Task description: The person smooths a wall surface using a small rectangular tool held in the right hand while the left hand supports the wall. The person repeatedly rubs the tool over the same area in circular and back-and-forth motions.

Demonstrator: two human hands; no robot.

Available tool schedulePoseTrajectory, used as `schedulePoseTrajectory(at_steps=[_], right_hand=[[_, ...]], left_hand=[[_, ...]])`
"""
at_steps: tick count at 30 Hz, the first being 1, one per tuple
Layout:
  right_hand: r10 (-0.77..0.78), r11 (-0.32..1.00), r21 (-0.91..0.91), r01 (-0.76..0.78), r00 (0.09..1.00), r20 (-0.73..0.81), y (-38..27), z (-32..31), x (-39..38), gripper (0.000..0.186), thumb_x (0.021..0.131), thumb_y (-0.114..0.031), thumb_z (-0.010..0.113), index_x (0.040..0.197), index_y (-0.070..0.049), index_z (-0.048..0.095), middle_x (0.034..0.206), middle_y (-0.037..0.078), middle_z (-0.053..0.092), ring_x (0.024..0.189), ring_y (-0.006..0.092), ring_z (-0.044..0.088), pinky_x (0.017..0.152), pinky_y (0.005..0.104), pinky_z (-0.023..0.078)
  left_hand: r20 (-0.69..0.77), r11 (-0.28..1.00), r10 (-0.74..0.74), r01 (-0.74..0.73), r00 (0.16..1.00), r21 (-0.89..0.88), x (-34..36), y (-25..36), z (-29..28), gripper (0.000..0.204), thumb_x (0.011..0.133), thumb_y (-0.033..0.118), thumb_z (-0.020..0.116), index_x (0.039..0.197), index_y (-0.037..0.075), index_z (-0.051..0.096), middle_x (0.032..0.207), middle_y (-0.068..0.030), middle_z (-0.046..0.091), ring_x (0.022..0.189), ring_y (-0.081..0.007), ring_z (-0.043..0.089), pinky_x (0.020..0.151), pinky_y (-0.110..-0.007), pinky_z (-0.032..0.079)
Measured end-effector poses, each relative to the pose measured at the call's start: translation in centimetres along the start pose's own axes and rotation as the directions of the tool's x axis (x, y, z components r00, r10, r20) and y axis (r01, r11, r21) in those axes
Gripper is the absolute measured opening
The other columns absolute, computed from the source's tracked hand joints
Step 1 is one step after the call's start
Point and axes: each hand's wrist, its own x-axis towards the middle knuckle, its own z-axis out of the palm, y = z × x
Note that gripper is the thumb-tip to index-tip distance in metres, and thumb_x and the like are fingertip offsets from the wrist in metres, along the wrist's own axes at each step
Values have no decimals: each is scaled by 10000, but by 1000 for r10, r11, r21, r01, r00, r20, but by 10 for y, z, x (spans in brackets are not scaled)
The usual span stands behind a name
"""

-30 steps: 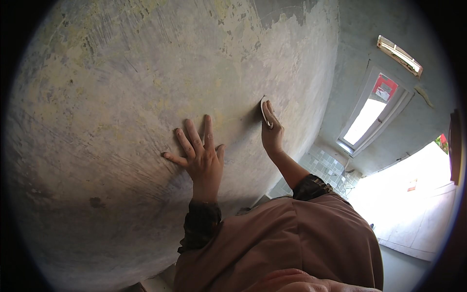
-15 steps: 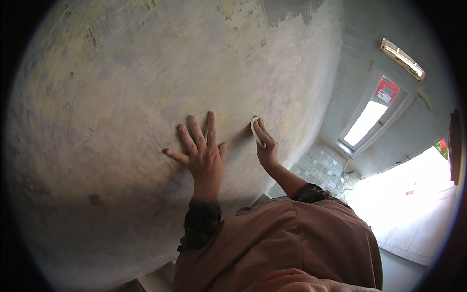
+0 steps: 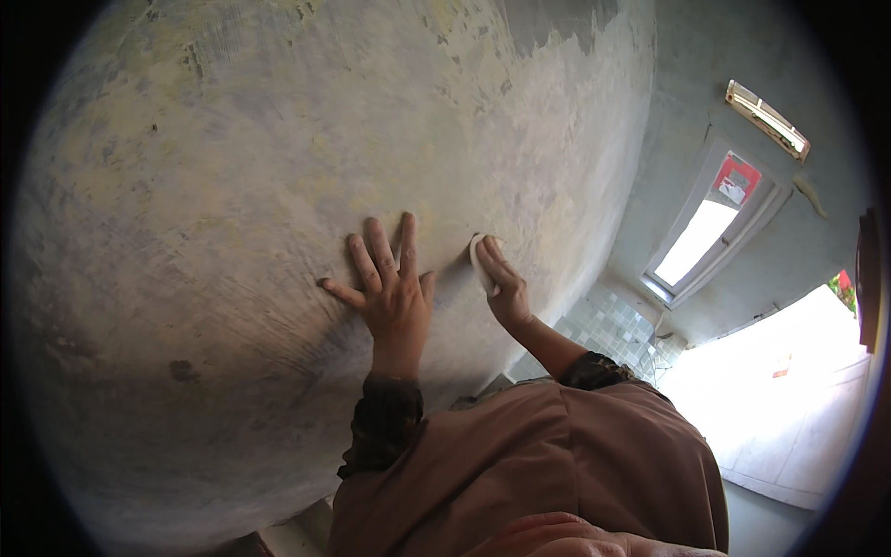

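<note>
A patchy plastered wall (image 3: 232,186), grey and cream with yellowish stains, fills the left and middle of the view. My left hand (image 3: 394,302) lies flat against it with the fingers spread. To its right, my right hand (image 3: 509,292) presses a thin, whitish, folded pad (image 3: 482,265) on the wall. My fingers lie along the pad's near side and cover part of it. Whether the pad is sandpaper or a sponge I cannot tell.
Scraped dark grey patches (image 3: 561,23) mark the wall's top. On the adjoining wall at right are a narrow window (image 3: 691,241) and a small vent opening (image 3: 768,121). Small grey-green tiles (image 3: 608,320) cover the lower corner. Bright light enters through a doorway (image 3: 770,371).
My right hand has slid slightly left and down along the wall with the pad, and the pad's tilt has changed a little. My left hand stays pressed in nearly the same place.
</note>
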Motion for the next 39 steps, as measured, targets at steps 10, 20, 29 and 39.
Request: schedulePoseTrajectory(at_steps=[10, 20, 29, 39], right_hand=[[-323, 917, -270, 293, 944, -70, -25, -10, 58, 405, 980, -198, 567, 1300, 47, 603, 1386, 260, 549, 1344, 400, 478, 1124, 447, 416], [-329, 932, -188, 311, 941, -78, -37, -5, 66, 516, 1020, -366, 491, 1299, 54, 598, 1367, 252, 566, 1308, 414, 512, 1100, 463, 441], [-591, 730, -305, 612, 789, 169, -73, -12, 51, 413, 880, -116, 638, 1272, 14, 641, 1343, 214, 599, 1293, 370, 547, 1088, 459, 467], [-531, 794, -253, 553, 833, 152, -49, -4, 57, 525, 739, -75, 694, 1253, 20, 643, 1321, 200, 615, 1254, 375, 581, 1066, 468, 490]], left_hand=[[-50, 998, 56, -55, 997, 25, 0, -1, -3, 1080, 679, 558, 835, 1563, 205, 323, 1610, -221, 229, 1512, -437, 50, 1030, -794, -161], [-41, 999, 46, -46, 998, -7, 1, 1, -6, 1074, 672, 519, 845, 1554, 177, 338, 1601, -199, 268, 1506, -421, 118, 1044, -790, -144], [-62, 998, 44, -41, 997, 48, -4, -3, -1, 1077, 688, 524, 832, 1537, 77, 342, 1595, -186, 286, 1495, -404, 179, 1079, -752, -139], [-18, 996, -55, 54, 998, -66, -16, -4, -2, 974, 742, 485, 793, 1537, 124, 360, 1602, -126, 288, 1496, -298, 210, 1102, -726, -125]])
